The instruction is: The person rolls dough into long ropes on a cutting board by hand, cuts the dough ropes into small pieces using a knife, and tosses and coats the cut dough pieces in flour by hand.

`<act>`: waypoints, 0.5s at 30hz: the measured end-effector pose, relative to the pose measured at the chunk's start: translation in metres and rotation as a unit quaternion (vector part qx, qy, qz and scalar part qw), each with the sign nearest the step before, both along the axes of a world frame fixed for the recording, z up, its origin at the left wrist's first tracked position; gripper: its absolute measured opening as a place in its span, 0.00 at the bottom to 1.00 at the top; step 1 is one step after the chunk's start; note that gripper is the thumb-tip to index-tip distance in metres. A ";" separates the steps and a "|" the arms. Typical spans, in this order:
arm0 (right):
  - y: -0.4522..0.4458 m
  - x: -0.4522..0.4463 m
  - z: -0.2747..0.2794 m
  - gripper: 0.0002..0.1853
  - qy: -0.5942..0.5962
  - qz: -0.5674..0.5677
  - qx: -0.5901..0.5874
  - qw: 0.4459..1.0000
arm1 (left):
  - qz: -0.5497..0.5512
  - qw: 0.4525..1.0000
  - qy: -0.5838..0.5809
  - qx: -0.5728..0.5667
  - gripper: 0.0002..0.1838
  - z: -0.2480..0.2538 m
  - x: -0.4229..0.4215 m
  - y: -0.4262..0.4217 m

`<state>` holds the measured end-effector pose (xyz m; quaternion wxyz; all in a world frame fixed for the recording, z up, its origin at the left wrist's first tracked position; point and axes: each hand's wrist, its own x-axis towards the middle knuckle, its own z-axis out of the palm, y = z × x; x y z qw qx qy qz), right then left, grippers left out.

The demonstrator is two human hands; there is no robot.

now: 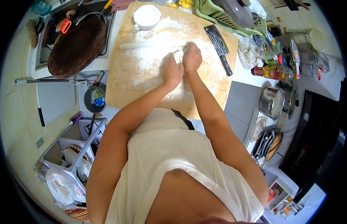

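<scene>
The dough (178,55) is a small, pale, floury lump, partly hidden between the left hand (173,71) and the right hand (192,58), its visible part just beyond the left hand's fingers. The rod (151,45) is long, slim and whitish; it lies flat and crosswise beyond the left hand, one end at the right hand's fingers. Whether it is dough or wood is unclear.

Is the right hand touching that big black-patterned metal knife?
Apart. The head view shows pale wooden board between the bare right hand and the knife.
</scene>
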<state>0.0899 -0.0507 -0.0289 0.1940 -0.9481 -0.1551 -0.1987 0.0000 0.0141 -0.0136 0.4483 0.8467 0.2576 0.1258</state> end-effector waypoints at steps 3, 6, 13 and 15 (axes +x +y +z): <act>0.004 -0.005 0.013 0.09 0.190 -0.013 0.176 0.966 | -0.048 0.995 0.071 -0.060 0.18 0.006 0.012 0.018; -0.011 -0.021 0.012 0.12 0.341 -0.006 0.444 0.828 | -0.127 0.991 -0.047 0.011 0.17 0.002 0.002 0.025; -0.023 -0.042 0.003 0.05 0.086 0.006 -0.067 0.994 | -0.148 0.985 -0.047 0.069 0.18 0.000 -0.022 0.017; -0.008 -0.006 -0.002 0.04 0.077 -0.039 -0.076 0.993 | -0.037 0.999 -0.036 0.015 0.18 0.005 -0.015 0.011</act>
